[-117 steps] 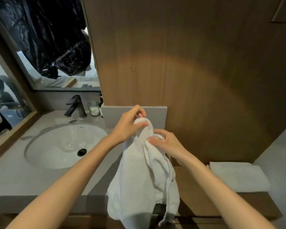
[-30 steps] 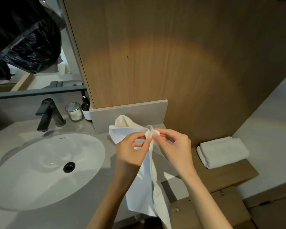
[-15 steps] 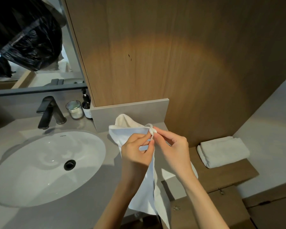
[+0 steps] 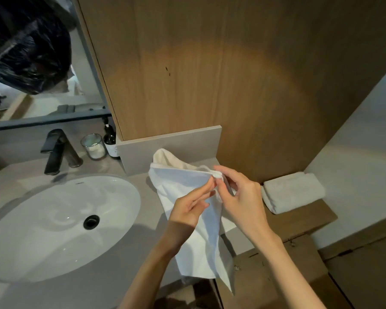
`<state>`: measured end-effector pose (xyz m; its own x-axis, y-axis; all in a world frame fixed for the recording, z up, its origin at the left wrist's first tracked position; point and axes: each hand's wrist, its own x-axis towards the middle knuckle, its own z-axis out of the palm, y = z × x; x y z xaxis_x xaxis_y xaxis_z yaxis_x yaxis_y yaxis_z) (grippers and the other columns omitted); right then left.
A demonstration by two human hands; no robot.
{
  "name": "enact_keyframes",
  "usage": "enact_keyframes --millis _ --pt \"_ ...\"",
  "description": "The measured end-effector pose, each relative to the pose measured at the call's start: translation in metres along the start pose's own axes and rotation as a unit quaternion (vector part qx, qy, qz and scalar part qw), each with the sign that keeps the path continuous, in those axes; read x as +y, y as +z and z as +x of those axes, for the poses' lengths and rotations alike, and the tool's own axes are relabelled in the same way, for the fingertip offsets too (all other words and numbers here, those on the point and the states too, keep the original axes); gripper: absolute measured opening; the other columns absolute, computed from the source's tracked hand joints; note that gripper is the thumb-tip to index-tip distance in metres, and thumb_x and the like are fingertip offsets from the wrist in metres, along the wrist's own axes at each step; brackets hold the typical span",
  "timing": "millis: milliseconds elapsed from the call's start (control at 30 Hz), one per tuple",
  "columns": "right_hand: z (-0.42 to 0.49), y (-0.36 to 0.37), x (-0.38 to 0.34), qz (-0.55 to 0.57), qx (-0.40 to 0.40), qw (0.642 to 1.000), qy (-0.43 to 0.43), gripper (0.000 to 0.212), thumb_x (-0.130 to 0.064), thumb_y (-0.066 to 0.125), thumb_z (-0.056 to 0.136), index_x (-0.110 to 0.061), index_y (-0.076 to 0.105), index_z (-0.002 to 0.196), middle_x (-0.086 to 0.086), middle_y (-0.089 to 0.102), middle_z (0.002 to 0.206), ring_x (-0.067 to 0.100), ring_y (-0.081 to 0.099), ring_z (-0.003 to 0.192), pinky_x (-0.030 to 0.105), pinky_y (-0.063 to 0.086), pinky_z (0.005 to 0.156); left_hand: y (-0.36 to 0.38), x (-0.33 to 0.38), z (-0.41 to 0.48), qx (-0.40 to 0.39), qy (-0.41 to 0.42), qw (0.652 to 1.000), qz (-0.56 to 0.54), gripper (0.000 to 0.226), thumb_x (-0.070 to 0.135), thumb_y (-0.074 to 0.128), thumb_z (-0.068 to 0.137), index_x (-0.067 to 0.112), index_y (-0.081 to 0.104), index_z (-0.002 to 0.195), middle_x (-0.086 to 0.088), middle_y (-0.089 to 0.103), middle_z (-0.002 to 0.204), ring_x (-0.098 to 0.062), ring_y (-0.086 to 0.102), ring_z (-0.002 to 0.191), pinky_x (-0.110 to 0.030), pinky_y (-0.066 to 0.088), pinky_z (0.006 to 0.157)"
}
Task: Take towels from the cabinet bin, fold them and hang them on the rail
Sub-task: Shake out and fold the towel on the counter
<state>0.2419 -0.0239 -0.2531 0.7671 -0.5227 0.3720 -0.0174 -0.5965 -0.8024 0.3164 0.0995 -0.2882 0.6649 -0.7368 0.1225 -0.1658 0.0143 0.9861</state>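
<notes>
A white towel (image 4: 183,188) hangs in front of me over the right end of the grey counter (image 4: 143,237). Both hands pinch it at one top corner. My left hand (image 4: 189,210) grips that corner from below with thumb and fingertips. My right hand (image 4: 239,197) pinches the same hem from the right, its other fingers spread. The towel's far corner stands up toward the backsplash and its lower part droops past the counter's front edge. A second white towel (image 4: 293,191) lies folded on a wooden ledge (image 4: 310,221) to the right. No rail or bin is in view.
An oval white sink (image 4: 54,224) with a dark drain fills the counter's left. Behind it stand a black faucet (image 4: 56,150), a glass candle jar (image 4: 93,146) and a dark bottle (image 4: 110,139). A wood wall panel (image 4: 210,74) rises ahead; a mirror (image 4: 31,63) is at left.
Since 3.9 s ago the bunched towel has been turned and spread flatter, and my view shifted right. In the last second both hands stayed pinching the same top corner, barely moving.
</notes>
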Motion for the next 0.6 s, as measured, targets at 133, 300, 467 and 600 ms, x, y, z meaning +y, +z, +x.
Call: enact_keyframes --millis 133,300,467,600 --pt "-0.017 -0.014 0.005 -0.024 0.034 0.999 -0.006 0.022 -0.023 0.064 0.091 -0.036 0.063 0.109 -0.023 0.064 0.099 -0.010 0.058 0.098 0.001 0.045 0.075 0.004 0.005 -0.009 0.049 0.074 0.993 0.072 0.040 0.008 0.051 0.097 0.045 0.056 0.112 0.042 0.059 0.109 0.005 0.057 0.111 -0.010 0.044 0.092" --pt "-0.039 -0.047 0.004 -0.085 0.039 0.996 0.003 0.035 -0.052 0.046 0.085 -0.037 0.065 0.111 -0.007 0.063 0.101 -0.001 0.052 0.098 0.005 0.044 0.078 -0.009 0.011 -0.001 0.175 0.080 0.949 0.248 0.046 0.042 0.065 0.079 0.031 0.053 0.122 0.008 0.051 0.128 -0.011 0.045 0.118 -0.027 0.036 0.103" --pt "-0.049 -0.082 -0.012 -0.064 0.077 0.995 -0.001 0.031 -0.050 0.048 0.085 -0.036 0.064 0.107 -0.021 0.064 0.095 -0.002 0.057 0.091 0.003 0.044 0.071 -0.028 -0.027 0.003 0.099 0.054 0.906 0.409 0.032 0.036 0.066 0.087 0.026 0.064 0.117 0.003 0.065 0.118 -0.022 0.056 0.111 -0.038 0.037 0.100" --pt "-0.059 -0.104 -0.006 0.025 0.145 0.988 0.038 0.019 -0.022 0.052 0.095 -0.028 0.067 0.105 -0.020 0.067 0.090 0.008 0.068 0.078 0.017 0.055 0.068 -0.037 -0.058 -0.001 0.123 0.031 0.903 0.410 0.018 0.032 0.063 0.091 0.019 0.069 0.101 -0.001 0.067 0.101 -0.025 0.060 0.094 -0.036 0.047 0.081"
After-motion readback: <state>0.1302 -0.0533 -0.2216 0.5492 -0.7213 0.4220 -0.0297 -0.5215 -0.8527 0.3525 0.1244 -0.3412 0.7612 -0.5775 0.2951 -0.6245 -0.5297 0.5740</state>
